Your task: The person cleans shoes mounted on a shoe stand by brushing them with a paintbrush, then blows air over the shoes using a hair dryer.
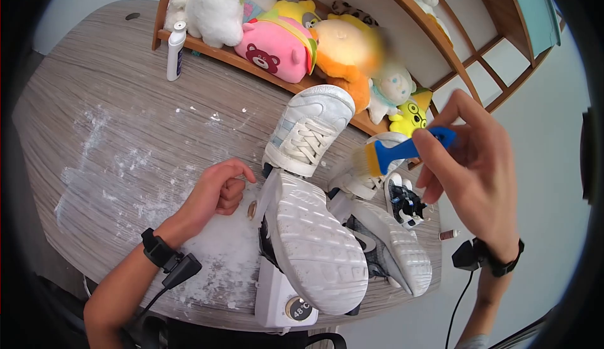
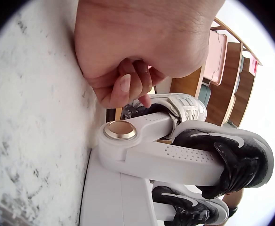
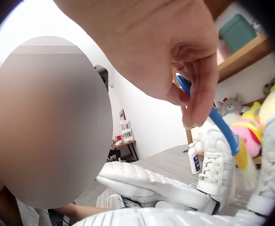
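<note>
My right hand [image 1: 475,160] pinches the blue handle of a brush [image 1: 393,154] between thumb and fingers. Its pale bristles [image 3: 247,174] point toward a white laced shoe [image 1: 355,182], overlapping it in the head view. Another white laced shoe [image 1: 308,129] stands toe-up beside it. Two black shoes [image 2: 231,150] with white swooshes sit on arms of a white shoe dryer [image 2: 111,193], their white soles [image 1: 314,248] facing up in the head view. My left hand [image 1: 211,191], fingers loosely curled around nothing, rests on the powder-marked table beside the dryer's gold-rimmed cap [image 2: 120,130].
The dryer's round display [image 1: 299,309] reads 48°C. A wooden shelf [image 1: 220,59] with several plush toys [image 1: 277,50] borders the table's back. A white bottle [image 1: 176,52] stands before it. Right of the shoes are a black-and-white shoe [image 1: 406,201] and a small bottle [image 1: 448,234].
</note>
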### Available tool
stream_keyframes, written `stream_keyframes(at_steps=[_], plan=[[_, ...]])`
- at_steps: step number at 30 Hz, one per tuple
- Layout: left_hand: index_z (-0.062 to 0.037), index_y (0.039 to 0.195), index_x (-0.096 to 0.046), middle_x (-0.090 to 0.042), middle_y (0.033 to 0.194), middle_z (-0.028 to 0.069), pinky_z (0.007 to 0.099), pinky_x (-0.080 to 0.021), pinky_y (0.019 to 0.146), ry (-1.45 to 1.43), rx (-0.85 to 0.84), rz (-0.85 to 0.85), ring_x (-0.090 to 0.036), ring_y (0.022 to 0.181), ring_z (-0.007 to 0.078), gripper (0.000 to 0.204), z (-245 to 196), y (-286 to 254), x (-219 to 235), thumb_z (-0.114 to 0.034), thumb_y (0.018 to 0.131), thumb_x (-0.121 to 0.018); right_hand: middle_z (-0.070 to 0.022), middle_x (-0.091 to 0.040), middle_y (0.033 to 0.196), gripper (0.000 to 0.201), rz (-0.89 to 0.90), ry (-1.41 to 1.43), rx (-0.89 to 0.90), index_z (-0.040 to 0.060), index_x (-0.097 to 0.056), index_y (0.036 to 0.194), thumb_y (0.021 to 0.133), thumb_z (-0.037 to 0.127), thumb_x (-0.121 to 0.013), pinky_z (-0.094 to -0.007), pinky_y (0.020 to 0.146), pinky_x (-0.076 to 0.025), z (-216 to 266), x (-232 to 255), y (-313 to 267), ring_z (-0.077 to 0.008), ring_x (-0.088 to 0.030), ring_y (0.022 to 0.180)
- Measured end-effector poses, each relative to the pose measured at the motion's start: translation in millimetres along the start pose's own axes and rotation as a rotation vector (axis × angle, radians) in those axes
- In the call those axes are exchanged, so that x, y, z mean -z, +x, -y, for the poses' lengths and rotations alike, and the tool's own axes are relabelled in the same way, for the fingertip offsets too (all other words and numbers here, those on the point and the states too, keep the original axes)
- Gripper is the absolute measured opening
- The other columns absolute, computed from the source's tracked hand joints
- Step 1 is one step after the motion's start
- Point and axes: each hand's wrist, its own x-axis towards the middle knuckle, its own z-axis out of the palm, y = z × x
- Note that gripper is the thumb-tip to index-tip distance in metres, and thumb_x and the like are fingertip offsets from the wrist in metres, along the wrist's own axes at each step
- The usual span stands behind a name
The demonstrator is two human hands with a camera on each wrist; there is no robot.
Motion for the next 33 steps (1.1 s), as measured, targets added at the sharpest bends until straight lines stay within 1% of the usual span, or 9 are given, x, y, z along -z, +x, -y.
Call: stream_keyframes(at_steps=[7, 11, 16, 19, 23, 26, 28, 30, 33], plan=[[-0.0052, 0.098, -0.057, -0.024, 0.059, -0.0086, 0.0245, -0.019, 0.044, -0.016, 0.003, 0.0, -0.02, 0.048, 0.0044, 0.026, 0.2, 0.5, 1.1, -0.024, 0.104, -0.04, -0.0098, -0.065, 0.062, 0.018, 0.37, -0.111, 0.037, -0.0021, -0.048, 0.09, 0.094, 0.01, -0.06, -0.0267, 0.05, -0.052, -14.4, -29.5, 32.3, -0.0131, -0.065, 0.052], [-0.0054, 0.098, -0.057, -0.025, 0.059, -0.0085, 0.0243, -0.02, 0.044, -0.011, 0.009, -0.015, -0.021, 0.048, 0.0044, 0.025, -1.9, 0.3, 0.7, -0.024, 0.104, -0.041, -0.0097, -0.066, 0.062, 0.017, 0.329, -0.173, 0.105, -0.0022, -0.05, 0.092, 0.093, 0.01, -0.061, -0.0262, 0.045, -0.05, -12.3, -31.8, 33.2, -0.0124, -0.063, 0.049], [-0.0057, 0.095, -0.056, -0.024, 0.057, -0.0081, 0.0248, -0.02, 0.044, 0.006, 0.038, -0.024, -0.021, 0.047, 0.0048, 0.025, -4.4, -0.3, -1.8, -0.026, 0.104, -0.042, -0.0065, -0.063, 0.06, 0.014, -0.127, -0.276, 0.182, 0.0008, -0.056, 0.091, 0.088, 0.01, -0.066, -0.0221, 0.033, -0.04, 16.7, 0.1, 24.5, -0.0085, -0.056, 0.04], [-0.0056, 0.098, -0.057, -0.026, 0.059, -0.0085, 0.0241, -0.02, 0.044, -0.009, 0.028, 0.004, -0.021, 0.048, 0.0045, 0.025, -1.4, 1.1, 2.7, -0.024, 0.104, -0.041, -0.0057, -0.062, 0.058, 0.013, -0.131, -0.154, 0.194, 0.002, -0.056, 0.089, 0.088, 0.01, -0.066, -0.022, 0.033, -0.039, 24.0, -7.3, 17.8, -0.0072, -0.055, 0.04], [-0.0057, 0.098, -0.057, -0.026, 0.06, -0.0087, 0.0243, -0.019, 0.044, -0.009, 0.025, -0.001, -0.021, 0.048, 0.0043, 0.025, -3.1, 0.0, 0.8, -0.023, 0.104, -0.041, -0.0043, -0.06, 0.056, 0.012, 0.32, -0.154, 0.03, 0.0012, -0.055, 0.088, 0.086, 0.007, -0.065, -0.0217, 0.036, -0.038, 6.4, -22.7, 26.1, -0.0066, -0.055, 0.042], [-0.0055, 0.098, -0.057, -0.025, 0.059, -0.0089, 0.0243, -0.019, 0.044, -0.023, 0.039, -0.016, -0.021, 0.048, 0.0043, 0.025, -3.4, -1.1, 1.1, -0.023, 0.104, -0.041, -0.0041, -0.06, 0.057, 0.011, 0.009, -0.271, 0.201, 0.0012, -0.055, 0.089, 0.085, 0.006, -0.065, -0.0217, 0.036, -0.036, -6.9, -15.6, 24.8, -0.0063, -0.053, 0.041], [-0.0055, 0.098, -0.057, -0.024, 0.059, -0.0089, 0.0242, -0.019, 0.044, -0.001, 0.03, -0.005, -0.021, 0.048, 0.0043, 0.025, -1.9, 0.5, 1.8, -0.023, 0.104, -0.041, -0.0045, -0.061, 0.058, 0.014, 0.036, -0.248, 0.097, 0.0007, -0.055, 0.089, 0.086, 0.008, -0.066, -0.0206, 0.035, -0.036, 9.4, -2.9, 26.4, -0.0053, -0.052, 0.041], [-0.0055, 0.098, -0.057, -0.025, 0.059, -0.0088, 0.0241, -0.019, 0.044, -0.002, 0.028, 0.003, -0.021, 0.048, 0.0043, 0.025, -1.3, 0.9, 2.1, -0.023, 0.104, -0.041, -0.0049, -0.062, 0.06, 0.017, -0.083, -0.212, 0.279, 0.0006, -0.055, 0.088, 0.088, 0.011, -0.068, -0.0194, 0.035, -0.035, 10.3, 0.7, 24.2, -0.0044, -0.052, 0.041], [-0.0059, 0.096, -0.056, -0.024, 0.058, -0.0084, 0.0246, -0.02, 0.045, 0.002, 0.03, -0.002, -0.021, 0.048, 0.0046, 0.025, -3.0, 0.9, 0.9, -0.025, 0.104, -0.042, -0.0047, -0.062, 0.059, 0.02, 0.184, -0.107, 0.205, 0.0033, -0.052, 0.083, 0.089, 0.012, -0.069, -0.0191, 0.037, -0.039, 6.5, -7.9, 22.8, -0.0049, -0.056, 0.043]])
